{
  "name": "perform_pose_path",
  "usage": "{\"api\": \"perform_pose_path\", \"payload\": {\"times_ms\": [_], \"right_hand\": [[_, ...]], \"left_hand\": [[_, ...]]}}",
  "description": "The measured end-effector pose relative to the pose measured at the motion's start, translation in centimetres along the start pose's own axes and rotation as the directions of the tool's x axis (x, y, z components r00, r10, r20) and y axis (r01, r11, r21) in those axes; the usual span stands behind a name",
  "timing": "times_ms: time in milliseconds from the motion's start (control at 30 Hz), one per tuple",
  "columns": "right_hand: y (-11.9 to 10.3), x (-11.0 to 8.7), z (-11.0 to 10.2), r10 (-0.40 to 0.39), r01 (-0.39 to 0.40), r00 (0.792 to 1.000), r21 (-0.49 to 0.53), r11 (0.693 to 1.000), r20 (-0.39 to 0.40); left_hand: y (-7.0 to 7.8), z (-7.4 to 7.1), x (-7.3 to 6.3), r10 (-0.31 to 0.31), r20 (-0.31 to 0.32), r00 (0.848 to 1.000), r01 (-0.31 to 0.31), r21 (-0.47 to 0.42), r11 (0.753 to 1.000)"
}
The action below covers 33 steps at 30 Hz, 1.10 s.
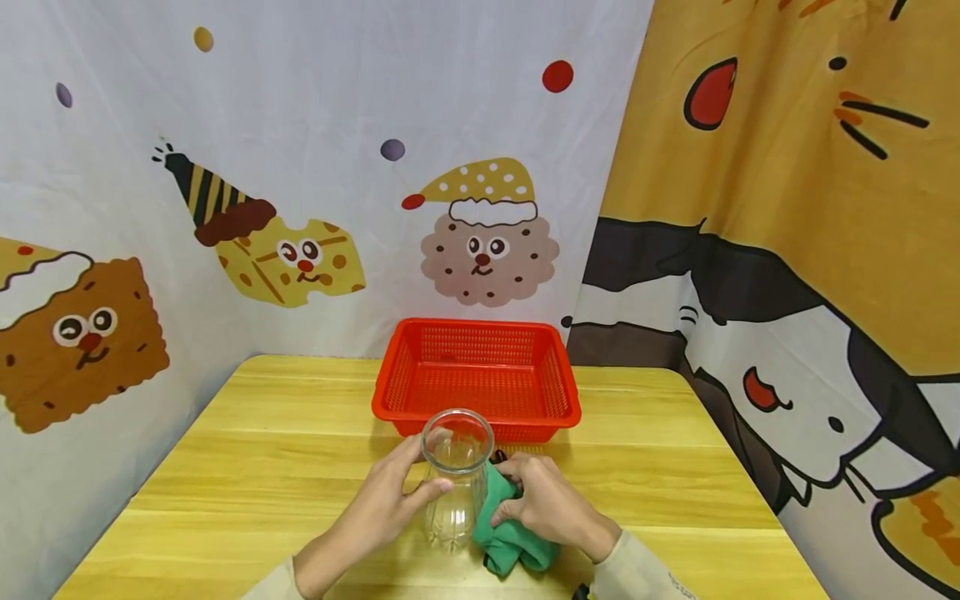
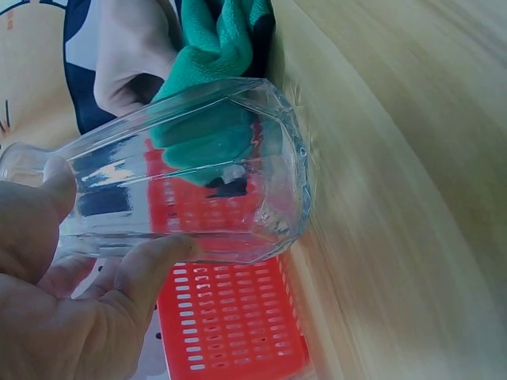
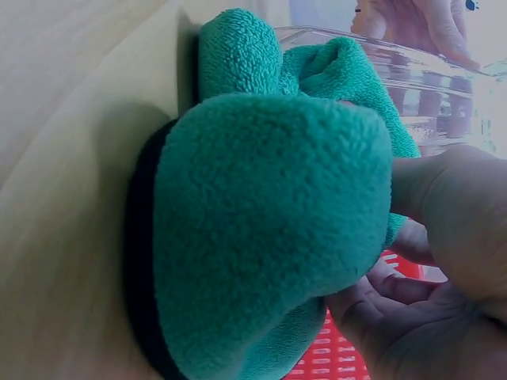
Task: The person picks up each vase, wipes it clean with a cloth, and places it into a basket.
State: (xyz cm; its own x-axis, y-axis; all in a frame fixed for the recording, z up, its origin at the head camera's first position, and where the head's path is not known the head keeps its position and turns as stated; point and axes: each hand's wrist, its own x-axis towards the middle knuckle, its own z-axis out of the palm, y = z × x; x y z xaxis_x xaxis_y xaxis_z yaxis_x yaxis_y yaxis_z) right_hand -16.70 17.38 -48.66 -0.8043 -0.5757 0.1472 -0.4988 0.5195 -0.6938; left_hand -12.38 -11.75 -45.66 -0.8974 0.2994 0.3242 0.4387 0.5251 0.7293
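A clear glass jar [image 1: 455,508] with a thick round rim stands upright on the wooden table. My left hand [image 1: 395,492] grips it from the left, thumb on the near side, fingers round the far side below the rim; in the left wrist view the jar [image 2: 277,182] shows faceted walls. My right hand [image 1: 546,497] holds a bunched green cloth [image 1: 504,537] with a dark edge against the jar's right side. Close up in the right wrist view, the cloth [image 3: 269,214] is fluffy and hides part of the jar.
Behind the jar stands a red plastic basket [image 1: 477,333] with perforated walls. A small black object [image 1: 581,592] lies at the near edge by the right sleeve. Printed curtains [image 1: 315,100] enclose the back and sides of the table [image 1: 262,450].
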Motion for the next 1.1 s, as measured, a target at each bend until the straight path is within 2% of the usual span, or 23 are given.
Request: {"api": "perform_pose_path", "payload": {"times_ms": [400, 667, 800, 1100], "right_hand": [[-0.6, -0.1, 0.0, -0.014, 0.018, 0.997, 0.049, 0.999, -0.079], [-1.1, -0.1, -0.2, -0.017, 0.028, 0.993, 0.092, 0.995, -0.116], [-1.4, -0.1, -0.4, -0.036, 0.050, 0.991, 0.115, 0.992, -0.129], [-1.8, 0.2, -0.8, -0.098, 0.116, 0.980, 0.094, 0.989, -0.173]], "left_hand": [[0.1, -0.2, 0.0, -0.003, 0.013, 1.000, 0.003, -0.005, 1.000], [-0.2, -0.1, 0.0, 0.047, -0.005, 0.999, -0.047, 0.008, 0.999], [-0.3, 0.0, 0.0, 0.063, -0.009, 0.998, -0.063, 0.016, 0.998], [-0.3, 0.0, 0.0, 0.058, -0.014, 0.998, -0.058, 0.014, 0.998]]}}
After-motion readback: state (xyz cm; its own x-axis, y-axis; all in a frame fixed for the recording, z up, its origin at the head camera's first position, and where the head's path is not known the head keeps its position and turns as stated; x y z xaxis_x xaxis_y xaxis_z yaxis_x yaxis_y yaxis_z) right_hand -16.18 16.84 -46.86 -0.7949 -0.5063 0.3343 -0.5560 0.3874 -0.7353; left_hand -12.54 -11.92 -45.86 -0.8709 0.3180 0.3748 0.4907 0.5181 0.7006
